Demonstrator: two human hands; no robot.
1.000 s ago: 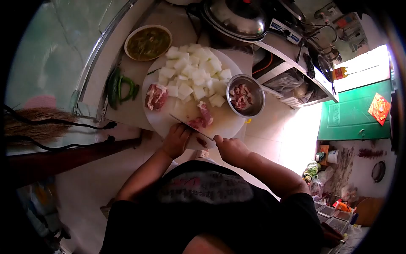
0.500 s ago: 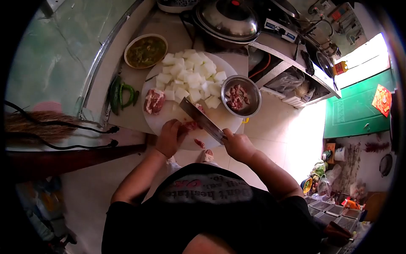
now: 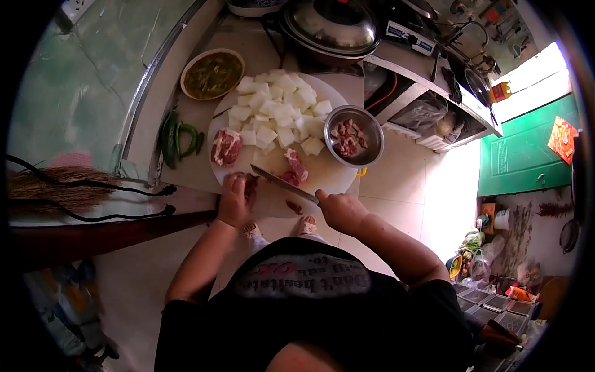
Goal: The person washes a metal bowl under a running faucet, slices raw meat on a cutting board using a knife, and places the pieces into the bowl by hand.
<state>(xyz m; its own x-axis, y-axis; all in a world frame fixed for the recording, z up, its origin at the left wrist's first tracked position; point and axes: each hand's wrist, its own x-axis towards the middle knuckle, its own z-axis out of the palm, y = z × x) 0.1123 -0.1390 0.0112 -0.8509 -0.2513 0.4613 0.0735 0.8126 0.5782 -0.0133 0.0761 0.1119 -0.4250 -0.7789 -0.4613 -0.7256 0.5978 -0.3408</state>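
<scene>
My right hand (image 3: 342, 212) grips the handle of a cleaver (image 3: 282, 183), its blade reaching left across the round white cutting board (image 3: 328, 180). My left hand (image 3: 235, 201) is curled at the board's near left edge, beside the blade tip, with a dark red piece of meat (image 3: 251, 182) partly hidden in its fingers. Behind the blade lies a strip of meat (image 3: 297, 165); a small scrap of meat (image 3: 294, 206) is in front of it. A larger meat chunk (image 3: 227, 147) rests at the left, next to piled white vegetable cubes (image 3: 282, 111).
A metal bowl (image 3: 375, 139) with cut meat stands at the board's right edge. Green peppers (image 3: 170, 139) and a bowl of greenish food (image 3: 214, 74) are at the left. A lidded wok (image 3: 331, 31) sits behind. A broom (image 3: 56, 189) is at far left.
My left hand has moved left, away from the middle of the board. The cleaver has swung lower and flatter, and the meat strip behind it now shows.
</scene>
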